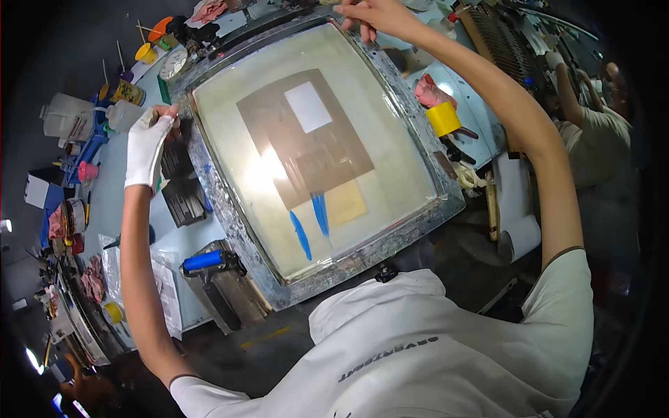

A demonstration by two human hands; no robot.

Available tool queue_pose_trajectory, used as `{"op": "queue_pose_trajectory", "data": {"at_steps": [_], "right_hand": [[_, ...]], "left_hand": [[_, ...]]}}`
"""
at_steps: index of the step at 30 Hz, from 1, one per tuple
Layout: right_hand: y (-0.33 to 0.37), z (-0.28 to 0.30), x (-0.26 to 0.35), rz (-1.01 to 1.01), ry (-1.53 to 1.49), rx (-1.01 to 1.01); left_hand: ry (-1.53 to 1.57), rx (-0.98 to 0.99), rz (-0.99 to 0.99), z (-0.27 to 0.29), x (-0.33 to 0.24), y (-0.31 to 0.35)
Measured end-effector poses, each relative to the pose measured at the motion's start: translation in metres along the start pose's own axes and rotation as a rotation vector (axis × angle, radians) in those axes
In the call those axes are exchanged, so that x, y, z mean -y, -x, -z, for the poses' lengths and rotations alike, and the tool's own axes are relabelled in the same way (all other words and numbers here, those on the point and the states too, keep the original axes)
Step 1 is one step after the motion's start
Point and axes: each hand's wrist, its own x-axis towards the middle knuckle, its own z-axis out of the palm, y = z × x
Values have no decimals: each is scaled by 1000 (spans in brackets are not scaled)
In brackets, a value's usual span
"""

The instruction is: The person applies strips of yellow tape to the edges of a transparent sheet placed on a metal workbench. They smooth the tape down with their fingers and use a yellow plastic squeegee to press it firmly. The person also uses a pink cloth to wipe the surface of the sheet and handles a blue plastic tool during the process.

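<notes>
A framed printing screen [327,263] lies tilted before me, its metal frame smeared with old ink. Its pale mesh bears a brown-grey rectangle [268,115] with a white patch [308,106], and two streaks of blue ink [320,213] lie near the close end. At the frame's left side is my left hand [150,143], in a white glove with bare fingertips; its fingers are closed, and what they pinch is hidden. My bare right hand [369,19] reaches over the frame's far right corner, fingers bent and apart, with nothing visible in them.
Left of the frame are a blue-headed roller [203,262], dark metal blocks [182,195] and plastic jugs [68,117]. To the right lie a yellow tape roll [442,119] and a pink cloth [433,90]. Another person [599,139] stands at the far right.
</notes>
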Motion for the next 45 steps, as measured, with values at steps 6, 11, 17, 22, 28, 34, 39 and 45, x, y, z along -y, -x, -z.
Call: {"op": "queue_pose_trajectory", "data": {"at_steps": [6, 11, 17, 22, 28, 34, 39, 45], "right_hand": [[-42, -14, -12, 570, 845, -99], [-47, -9, -2, 375, 1309, 99], [-49, -11, -3, 122, 739, 89], [1, 35, 2, -139, 119, 52], [-2, 30, -12, -216, 155, -113], [-11, 15, -18, -193, 91, -129], [-33, 20, -54, -206, -74, 15], [-35, 19, -45, -215, -52, 81]], "left_hand": [[159, 43, 165, -18, -7, 69], [190, 62, 192, -27, 6, 69], [88, 24, 180, -19, 0, 69], [-163, -24, -95, -25, -8, 4], [-421, -6, -162, -28, -16, -54], [-650, 21, -92, -19, 3, -82], [-636, -20, -100, -30, -11, -59], [-899, -209, -49, -46, -19, -53]]}}
